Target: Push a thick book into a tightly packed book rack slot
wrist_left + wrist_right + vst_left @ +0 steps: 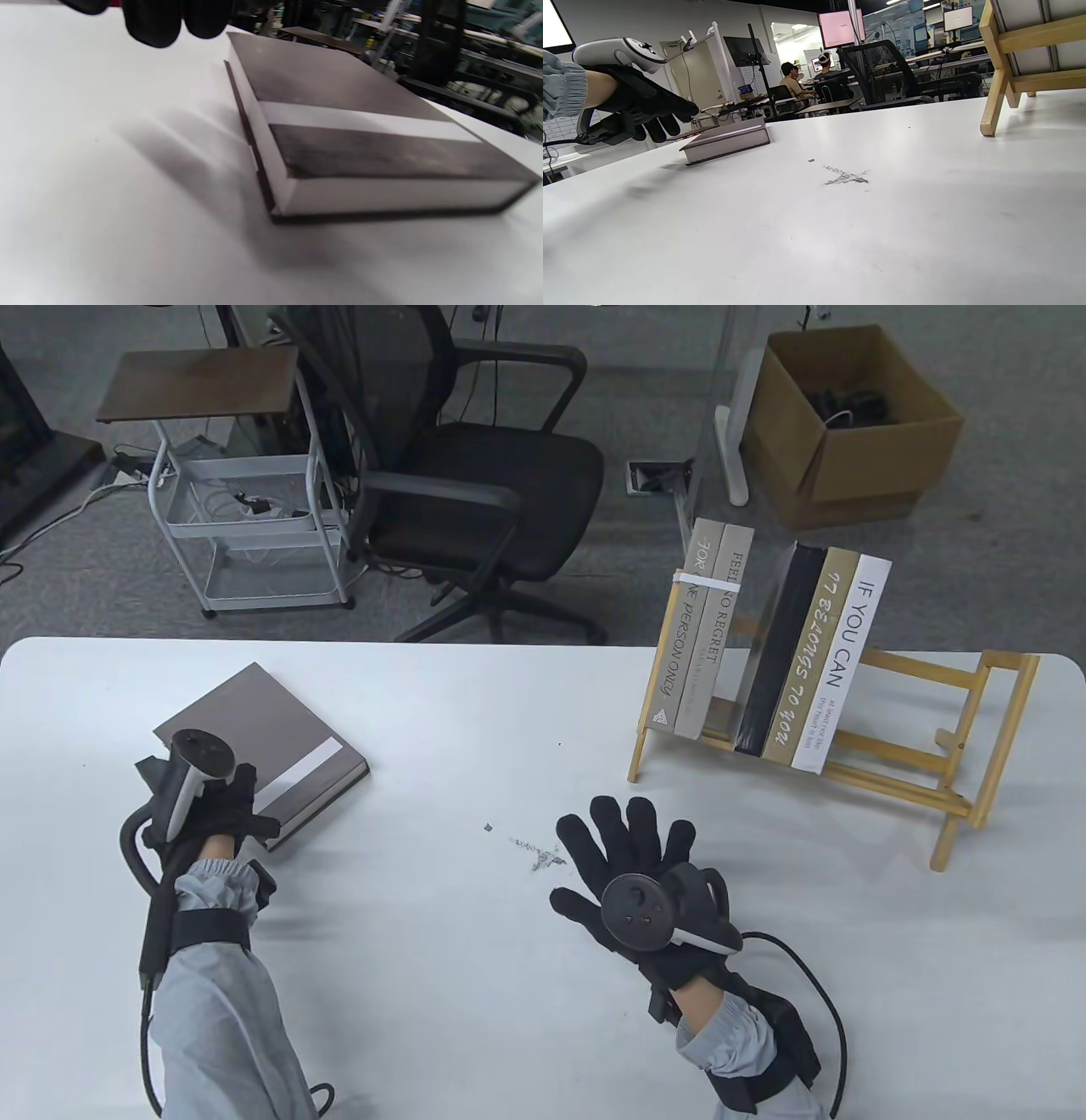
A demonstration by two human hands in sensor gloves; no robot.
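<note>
A thick grey-brown book [271,755] with a white band lies flat on the left of the white table. My left hand [229,806] hovers over its near corner with the fingers loosely extended, holding nothing. The left wrist view shows the fingertips [157,21] above and beside the book [339,127]. My right hand [628,848] lies open with fingers spread at the table's middle. A wooden book rack [933,712] at the right holds two banded books [700,636], a narrow gap, then three more books [806,661]. The right wrist view shows the rack's leg [992,84] and the left hand [649,114] over the book [725,142].
A grey scuff mark [534,853] sits on the table just left of my right hand. Beyond the far table edge stand an office chair [475,475], a white cart [246,517] and a cardboard box [848,415].
</note>
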